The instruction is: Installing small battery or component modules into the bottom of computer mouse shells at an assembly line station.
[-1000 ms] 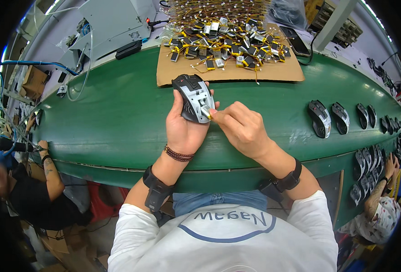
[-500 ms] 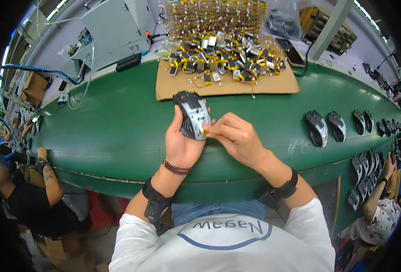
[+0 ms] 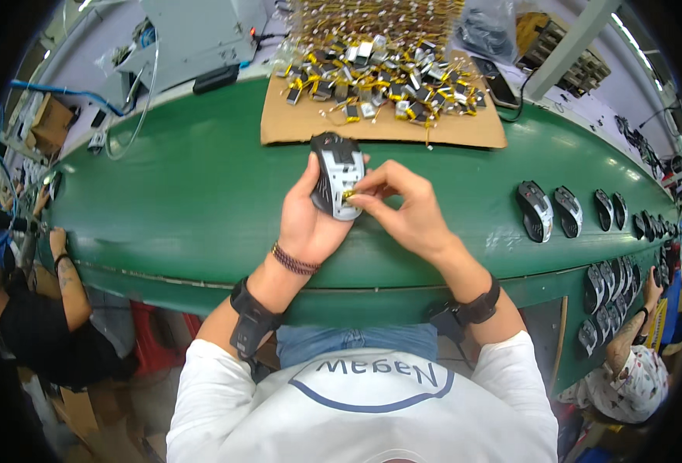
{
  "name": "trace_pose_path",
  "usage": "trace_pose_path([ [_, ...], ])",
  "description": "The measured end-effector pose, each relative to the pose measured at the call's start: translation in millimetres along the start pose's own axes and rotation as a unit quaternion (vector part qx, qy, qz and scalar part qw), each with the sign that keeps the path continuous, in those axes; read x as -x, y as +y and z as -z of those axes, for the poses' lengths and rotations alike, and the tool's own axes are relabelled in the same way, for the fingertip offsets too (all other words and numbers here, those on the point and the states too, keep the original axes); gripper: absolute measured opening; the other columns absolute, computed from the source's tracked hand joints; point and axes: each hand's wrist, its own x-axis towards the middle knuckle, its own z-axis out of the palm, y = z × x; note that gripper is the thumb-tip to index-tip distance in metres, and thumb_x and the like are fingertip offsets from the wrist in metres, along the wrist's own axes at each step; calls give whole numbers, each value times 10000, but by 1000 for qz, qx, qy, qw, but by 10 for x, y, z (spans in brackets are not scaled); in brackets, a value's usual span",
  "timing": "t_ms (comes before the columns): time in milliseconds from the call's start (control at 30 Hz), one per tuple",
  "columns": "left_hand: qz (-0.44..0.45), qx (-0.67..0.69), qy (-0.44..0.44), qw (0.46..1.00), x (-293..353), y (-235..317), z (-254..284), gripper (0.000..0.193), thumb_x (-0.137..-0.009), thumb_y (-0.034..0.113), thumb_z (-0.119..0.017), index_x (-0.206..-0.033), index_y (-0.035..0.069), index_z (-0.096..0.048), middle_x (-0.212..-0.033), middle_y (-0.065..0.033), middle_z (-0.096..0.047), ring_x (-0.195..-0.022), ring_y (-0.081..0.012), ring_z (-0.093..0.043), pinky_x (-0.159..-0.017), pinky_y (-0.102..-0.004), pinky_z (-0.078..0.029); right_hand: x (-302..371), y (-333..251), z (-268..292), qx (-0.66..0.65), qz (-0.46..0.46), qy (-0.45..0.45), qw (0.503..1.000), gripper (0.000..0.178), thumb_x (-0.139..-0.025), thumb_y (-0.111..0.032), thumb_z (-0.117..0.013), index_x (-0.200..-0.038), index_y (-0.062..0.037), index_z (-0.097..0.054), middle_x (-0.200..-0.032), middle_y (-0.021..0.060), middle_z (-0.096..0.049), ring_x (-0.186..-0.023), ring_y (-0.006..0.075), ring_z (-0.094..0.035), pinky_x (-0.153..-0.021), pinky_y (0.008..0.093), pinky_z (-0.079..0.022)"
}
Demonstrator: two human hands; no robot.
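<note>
The left hand (image 3: 302, 212) lies palm up and cupped, its thumb extended forward; the right hand (image 3: 406, 204) pinches with thumb and index finger. The left forearm (image 3: 267, 282) and right forearm (image 3: 464, 274) slant inward.

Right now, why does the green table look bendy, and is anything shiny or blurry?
Head view: the green table looks curved through the fisheye lens, with pale shine near its left end; the held mouse looks fairly clear, but the far-right mice look small, smudgy.
</note>
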Motion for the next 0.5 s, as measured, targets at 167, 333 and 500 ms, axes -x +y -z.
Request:
trace_pose_path([
  [167,6,77,9,997,13,76,-112,479,-1021,392,-287,-1261,27,-484,-1248,-229,-533,-1154,-351,-520,-1003,-460,-413,-11,116,92,-102,-22,-19,994,258,-765,-4,-724,-1017,-53,-701,-885,47,-632,-799,126,-589,-693,257,-496],
  [333,59,132,-22,989,59,39,-7,464,-1021,381,-302,-1243,29,-507,-1196,-199,-572,-1109,-316,-552,-939,-432,-462,-22,186,56,-75,43,-19,996,160,-743,-19,-741,-897,-64,-736,-812,27,-655,-772,136,-565,-737,279,-445],
  [500,62,126,3,990,57,-15,99,426,-1015,358,-329,-1237,56,-532,-1179,-129,-597,-1056,-264,-576,-929,-412,-460,-14,182,81,-101,18,-48,994,121,-729,-34,-752,-844,-70,-740,-783,8,-661,-771,143,-545,-786,291,-402],
])
